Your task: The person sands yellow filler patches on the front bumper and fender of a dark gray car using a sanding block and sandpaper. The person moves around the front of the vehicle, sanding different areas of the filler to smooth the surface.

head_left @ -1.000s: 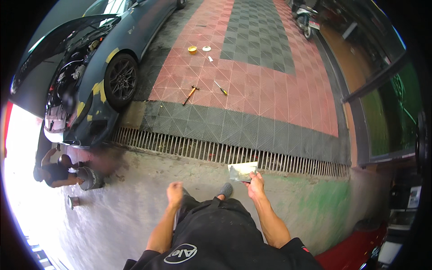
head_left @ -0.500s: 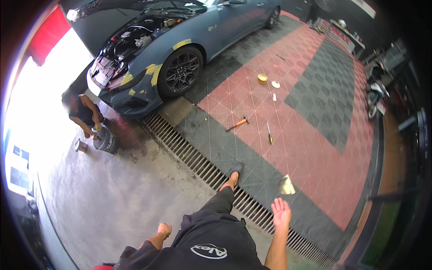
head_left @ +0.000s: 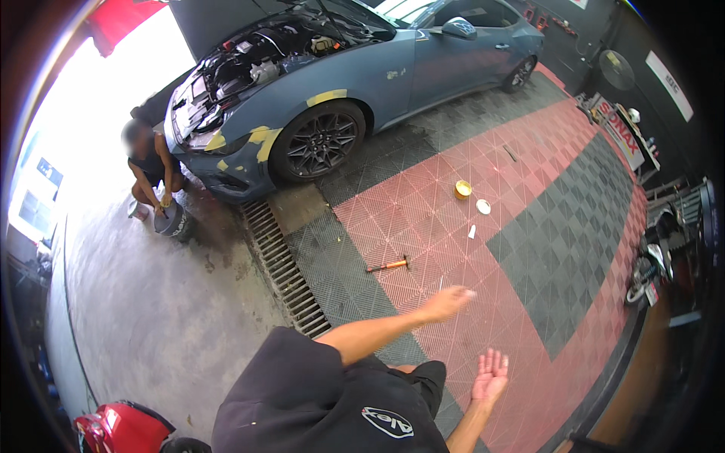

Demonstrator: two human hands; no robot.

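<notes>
My left hand [head_left: 448, 303] reaches across to the right, slightly blurred, its fingers pointing away from me and nothing visible in them. Lower and to the right, my right hand [head_left: 491, 377] is open, palm up, fingers apart and bare. Both hang above a floor of red and dark grid tiles [head_left: 483, 325]. Nearest my left hand lies a hammer [head_left: 389, 265] with an orange and black handle. Farther off stand a yellow tub [head_left: 462, 189] and a round white lid [head_left: 483, 206], with a small white tube [head_left: 473, 231] nearby.
A blue-grey car [head_left: 377, 83] with raised hood and yellow patches stands ahead. At left a person [head_left: 155, 166] crouches by a dark bucket [head_left: 171, 221]. A drain grate [head_left: 279, 264] borders the tiles. A motorcycle [head_left: 649, 272] stands right; a red vehicle part [head_left: 124, 430] is lower left.
My left hand has swung forward and right from beside my body. I have moved nearer the tiles. The screwdriver and the yellowish sheet seen on the floor earlier are no longer visible.
</notes>
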